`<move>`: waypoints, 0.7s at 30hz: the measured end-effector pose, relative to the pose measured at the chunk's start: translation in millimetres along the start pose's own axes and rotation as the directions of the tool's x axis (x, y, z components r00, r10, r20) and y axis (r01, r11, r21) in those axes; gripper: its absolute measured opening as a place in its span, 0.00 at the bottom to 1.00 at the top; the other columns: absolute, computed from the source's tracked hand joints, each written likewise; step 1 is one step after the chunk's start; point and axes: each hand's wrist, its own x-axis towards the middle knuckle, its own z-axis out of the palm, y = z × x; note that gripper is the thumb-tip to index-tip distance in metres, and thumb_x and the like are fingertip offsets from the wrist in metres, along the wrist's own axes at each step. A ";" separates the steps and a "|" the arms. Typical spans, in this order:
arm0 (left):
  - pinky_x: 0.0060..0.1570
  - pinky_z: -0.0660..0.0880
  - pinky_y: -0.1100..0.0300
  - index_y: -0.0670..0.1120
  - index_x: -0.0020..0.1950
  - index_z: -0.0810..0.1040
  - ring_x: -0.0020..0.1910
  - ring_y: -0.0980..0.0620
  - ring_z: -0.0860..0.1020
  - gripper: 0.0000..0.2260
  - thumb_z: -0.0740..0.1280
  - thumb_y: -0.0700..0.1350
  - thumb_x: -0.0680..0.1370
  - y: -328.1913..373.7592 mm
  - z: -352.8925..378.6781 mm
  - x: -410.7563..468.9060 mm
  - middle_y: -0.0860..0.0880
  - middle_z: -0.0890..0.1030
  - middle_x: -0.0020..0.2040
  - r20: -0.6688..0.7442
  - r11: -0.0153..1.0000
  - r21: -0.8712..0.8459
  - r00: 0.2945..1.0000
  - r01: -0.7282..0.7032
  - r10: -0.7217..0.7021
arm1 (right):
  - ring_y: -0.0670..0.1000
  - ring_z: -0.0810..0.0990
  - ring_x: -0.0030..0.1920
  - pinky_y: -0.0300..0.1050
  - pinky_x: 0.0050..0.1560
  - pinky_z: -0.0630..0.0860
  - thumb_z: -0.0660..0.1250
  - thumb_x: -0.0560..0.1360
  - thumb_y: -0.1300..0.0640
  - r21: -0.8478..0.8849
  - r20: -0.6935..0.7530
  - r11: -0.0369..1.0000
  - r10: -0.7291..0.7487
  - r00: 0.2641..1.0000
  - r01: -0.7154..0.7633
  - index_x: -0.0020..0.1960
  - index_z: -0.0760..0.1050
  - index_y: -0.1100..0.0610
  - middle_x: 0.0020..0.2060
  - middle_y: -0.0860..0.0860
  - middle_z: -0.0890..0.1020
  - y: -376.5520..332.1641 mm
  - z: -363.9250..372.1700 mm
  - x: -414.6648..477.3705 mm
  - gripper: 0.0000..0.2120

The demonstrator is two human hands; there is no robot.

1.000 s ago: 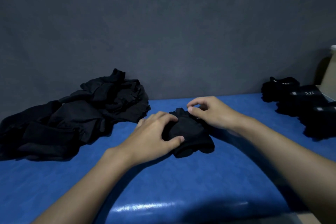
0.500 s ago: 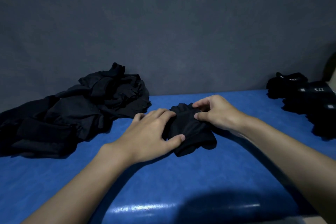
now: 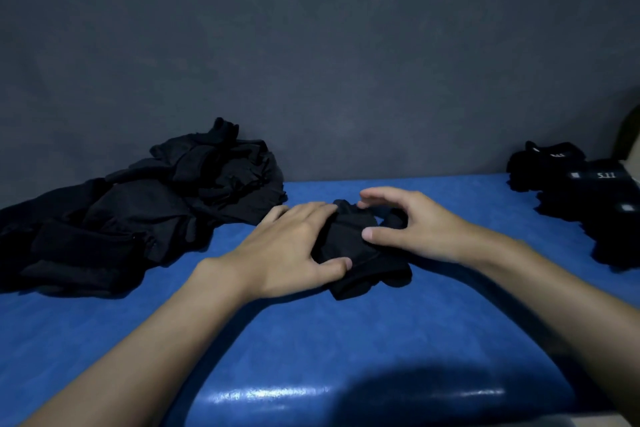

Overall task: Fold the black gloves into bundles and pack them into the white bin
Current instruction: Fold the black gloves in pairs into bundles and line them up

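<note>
The glossy near edge of the blue table [image 3: 311, 350] catches light. Both forearms reach across it to mid-table, where a partly folded black glove [image 3: 349, 246] lies on the surface. The left hand [image 3: 291, 246] grasps the glove from its left side, fingers laid over the top and thumb against the near edge. The right hand [image 3: 415, 225] cups it from the right, thumb pressing on top and fingers curved round the far end. Farther back, a loose pile [image 3: 156, 204] of black gloves sprawls on the left. A stack [image 3: 602, 204] of folded ones with white labels sits at the right edge. A grey wall [image 3: 311, 45] rises behind.
</note>
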 end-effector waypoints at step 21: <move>0.75 0.53 0.51 0.52 0.78 0.60 0.74 0.57 0.61 0.45 0.48 0.76 0.66 -0.1 -4.1 2.8 0.57 0.65 0.75 0.052 0.999 0.053 0.999 -0.009 0.006 | 0.43 0.63 0.73 0.47 0.74 0.60 0.67 0.71 0.35 -0.297 0.139 0.955 0.062 0.988 -0.018 0.75 0.59 0.41 0.72 0.39 0.66 -2.9 -10.4 -9.4 0.37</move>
